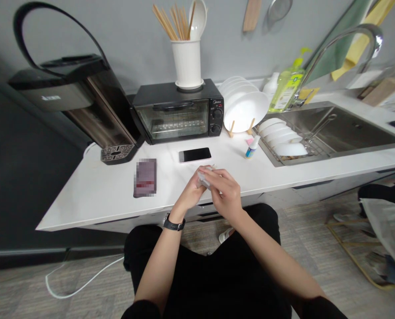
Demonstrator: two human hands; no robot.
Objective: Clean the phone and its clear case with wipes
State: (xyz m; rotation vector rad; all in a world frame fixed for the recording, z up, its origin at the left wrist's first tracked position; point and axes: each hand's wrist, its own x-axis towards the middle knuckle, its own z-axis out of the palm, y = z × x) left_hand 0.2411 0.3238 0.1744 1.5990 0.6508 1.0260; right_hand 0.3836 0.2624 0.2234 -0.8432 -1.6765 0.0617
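**Left hand (191,191) and right hand (226,191) closed on a pale crumpled item (204,180)**

The pale crumpled item, small and whitish, sits between both hands, over the near edge of a white table (84,195). Each hand's grip is narrow, its fingers bent around the item, which they partly hide; its exact kind is unclear. A dark-strapped watch (173,223) circles the left wrist.

Just beyond the hands, a smartphone (195,155) lies flat, its screen dark. To the left is a purple item (146,178), blurred by pixelation. To the right, a small spray bottle (252,147) stands beside a pink piece (249,141). Farther back are a black toaster oven (180,119) and white plates (246,110) upright in a rack; a metal sink (345,133) is at the right.
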